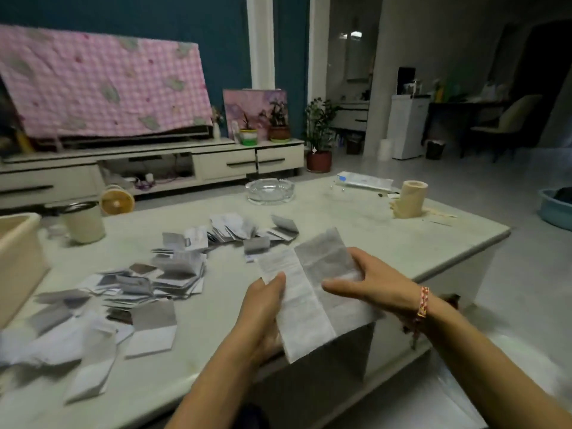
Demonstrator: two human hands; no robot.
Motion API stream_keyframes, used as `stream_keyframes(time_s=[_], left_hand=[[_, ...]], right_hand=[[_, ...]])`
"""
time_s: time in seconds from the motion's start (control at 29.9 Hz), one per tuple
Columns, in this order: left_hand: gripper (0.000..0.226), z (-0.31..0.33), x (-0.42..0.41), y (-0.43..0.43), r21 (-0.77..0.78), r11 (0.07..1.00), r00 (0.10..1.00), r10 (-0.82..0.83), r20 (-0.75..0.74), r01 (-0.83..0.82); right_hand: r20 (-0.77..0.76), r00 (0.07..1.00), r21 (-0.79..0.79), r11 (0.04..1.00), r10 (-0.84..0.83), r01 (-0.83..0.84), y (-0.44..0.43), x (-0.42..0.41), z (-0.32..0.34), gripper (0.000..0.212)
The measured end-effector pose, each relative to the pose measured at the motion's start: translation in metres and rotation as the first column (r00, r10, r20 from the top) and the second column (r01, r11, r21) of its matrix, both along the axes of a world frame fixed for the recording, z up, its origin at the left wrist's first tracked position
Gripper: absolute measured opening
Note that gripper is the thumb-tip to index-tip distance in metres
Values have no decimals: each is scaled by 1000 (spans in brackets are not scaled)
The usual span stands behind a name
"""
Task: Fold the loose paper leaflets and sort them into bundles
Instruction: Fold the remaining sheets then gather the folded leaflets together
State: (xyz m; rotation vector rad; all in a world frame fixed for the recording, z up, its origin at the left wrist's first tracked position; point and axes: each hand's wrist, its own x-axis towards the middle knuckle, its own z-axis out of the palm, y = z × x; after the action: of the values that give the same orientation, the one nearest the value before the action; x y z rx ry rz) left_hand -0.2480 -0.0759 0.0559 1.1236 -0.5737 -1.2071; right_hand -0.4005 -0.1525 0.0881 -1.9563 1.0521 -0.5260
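I hold one long white printed leaflet (312,292) over the near edge of the pale coffee table (387,243). It is creased lengthwise and half open. My left hand (263,317) grips its left edge, thumb on top. My right hand (371,280) pinches its right flap between thumb and fingers. Folded leaflets lie in a loose heap (173,274) left of my hands, and a second scattered group (247,230) sits farther back. Larger loose sheets (93,345) are spread at the table's near left.
A glass ashtray (270,191) stands at the table's far middle. A tissue roll (410,198) and a flat packet (365,181) sit far right. A cream mug (85,222) and a beige bin (18,258) are at the left. A blue basin (555,209) rests on the floor.
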Motion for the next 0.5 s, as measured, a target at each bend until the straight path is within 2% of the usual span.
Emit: stream_keyframes(time_s=[0.07,0.13,0.23,0.33,0.5], left_hand=[[22,15,35,4,-16,1000,999,16,45,-15],[19,19,51,6,1,999,999,-33,-21,33],[19,16,70,3,21,995,995,-95,-40,96],[20,3,75,-6,55,993,992,-112,53,109],[17,-13,84,-18,70,993,984,-107,143,98]], right_hand=[[84,995,18,998,-60,59,-15,25,-3,29],[154,983,169,983,-103,76,-24,32,-12,17],[283,947,323,945,-155,58,-33,52,-25,19],[354,914,403,914,-197,41,-44,67,-32,18],[424,904,533,821,-49,-205,-61,66,-31,17]])
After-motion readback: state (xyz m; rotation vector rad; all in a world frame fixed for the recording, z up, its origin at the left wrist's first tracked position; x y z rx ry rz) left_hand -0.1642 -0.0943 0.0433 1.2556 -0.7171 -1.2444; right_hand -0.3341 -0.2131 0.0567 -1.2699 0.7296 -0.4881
